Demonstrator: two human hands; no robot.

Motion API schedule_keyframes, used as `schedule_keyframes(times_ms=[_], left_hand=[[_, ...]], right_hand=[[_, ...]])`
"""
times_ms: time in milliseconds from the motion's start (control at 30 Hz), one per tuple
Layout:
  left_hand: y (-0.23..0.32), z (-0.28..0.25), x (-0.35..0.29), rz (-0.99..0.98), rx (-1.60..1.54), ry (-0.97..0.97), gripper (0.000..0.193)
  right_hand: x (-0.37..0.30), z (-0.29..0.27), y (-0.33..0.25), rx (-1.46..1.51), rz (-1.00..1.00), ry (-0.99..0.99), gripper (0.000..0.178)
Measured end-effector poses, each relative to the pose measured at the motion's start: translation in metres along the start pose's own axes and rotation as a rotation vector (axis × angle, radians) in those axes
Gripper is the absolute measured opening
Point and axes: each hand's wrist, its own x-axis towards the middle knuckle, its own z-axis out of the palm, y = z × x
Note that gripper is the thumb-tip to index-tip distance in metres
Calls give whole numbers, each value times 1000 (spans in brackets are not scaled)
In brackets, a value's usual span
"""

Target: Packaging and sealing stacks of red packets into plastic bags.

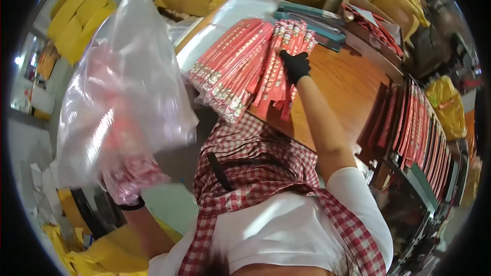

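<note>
My left hand (130,203), black at its wrist, is at the lower left against the bottom of a large clear plastic bag (138,71). The bag stands up in the air, blurred, with red, patterned packs (130,174) showing through its lower part. Plastic and packs hide the left fingers, but the bag is held up there. On the table my right hand (296,66), in a black fingerless glove, is closed with its fingers curled at a fanned bunch of long red printed strips (276,74). Left of it lies a thick wrapped bundle of similar strips (230,64).
Under the strips is a brown wooden table (337,87). Teal trays (319,28) stand at its far edge, and clear plastic sheeting (248,7) lies behind the bundle. Racked red strips (417,128) line the right side. Yellow sacks (82,10) are piled around.
</note>
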Motion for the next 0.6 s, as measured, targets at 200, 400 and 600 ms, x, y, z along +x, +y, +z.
schedule_keyframes(times_ms=[200, 400, 600], left_hand=[[-17, 37, -8, -28, -93, 107, 47], [-73, 64, -30, -66, -203, 163, 50], [-91, 58, -17, -298, -581, 251, 61]], right_hand=[[119, -7, 120, 532, -262, -411, 48], [-31, -1, 80, 360, -647, 205, 34], [-246, 71, -68, 366, -1106, -1120, 28]])
